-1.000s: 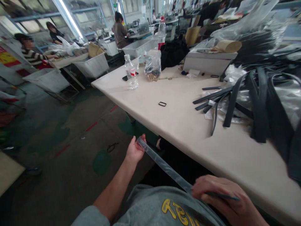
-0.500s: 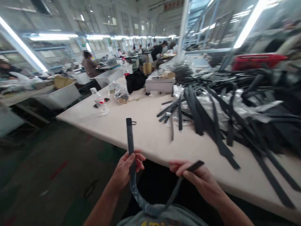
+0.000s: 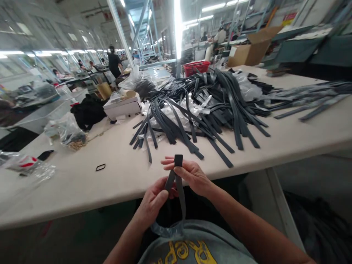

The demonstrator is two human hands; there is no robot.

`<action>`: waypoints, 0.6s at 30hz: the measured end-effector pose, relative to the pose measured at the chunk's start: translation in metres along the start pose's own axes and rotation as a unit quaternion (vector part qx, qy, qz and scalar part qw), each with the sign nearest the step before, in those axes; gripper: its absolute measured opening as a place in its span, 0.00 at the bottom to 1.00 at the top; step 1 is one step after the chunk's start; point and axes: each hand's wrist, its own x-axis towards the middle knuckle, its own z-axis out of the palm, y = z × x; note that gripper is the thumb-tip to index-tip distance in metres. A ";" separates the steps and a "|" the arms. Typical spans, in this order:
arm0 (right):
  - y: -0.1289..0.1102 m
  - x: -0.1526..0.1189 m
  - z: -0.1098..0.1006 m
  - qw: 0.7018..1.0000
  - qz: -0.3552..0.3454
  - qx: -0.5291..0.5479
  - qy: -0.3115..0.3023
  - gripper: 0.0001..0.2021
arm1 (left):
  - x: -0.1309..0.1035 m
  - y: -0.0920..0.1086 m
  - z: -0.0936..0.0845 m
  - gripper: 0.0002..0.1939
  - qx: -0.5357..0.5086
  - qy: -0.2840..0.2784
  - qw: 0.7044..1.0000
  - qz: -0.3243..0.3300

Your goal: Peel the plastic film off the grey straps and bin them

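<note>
A dark strap [image 3: 180, 194] loops between my two hands at the table's front edge. My right hand [image 3: 192, 175] pinches it near one squared end, which points up. Lower and to the left, my left hand [image 3: 155, 198] is closed on the strap's other part, close beside the right. The two strap parts meet or cross near my right fingertips. A black rectangular ring [image 3: 100, 167] lies on the table [image 3: 71, 187], left of my hands. Beyond them a large pile of dark straps [image 3: 176, 121] spreads over plastic wrapping.
On the left are a clear bottle [image 3: 30, 165], a plastic bag [image 3: 73, 135], black cloth [image 3: 88, 110] and a white box [image 3: 122, 108]. A red basket [image 3: 196, 68] and a cardboard box [image 3: 249, 51] stand behind the pile. People are in the background.
The view has swung to the right. My hands, apart before, are now close together, and the strap's ends have come together between them.
</note>
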 end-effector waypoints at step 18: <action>-0.026 -0.068 -0.071 0.960 -0.040 0.018 0.276 0.14 | 0.020 -0.029 0.077 0.18 0.222 -0.180 0.956 -0.067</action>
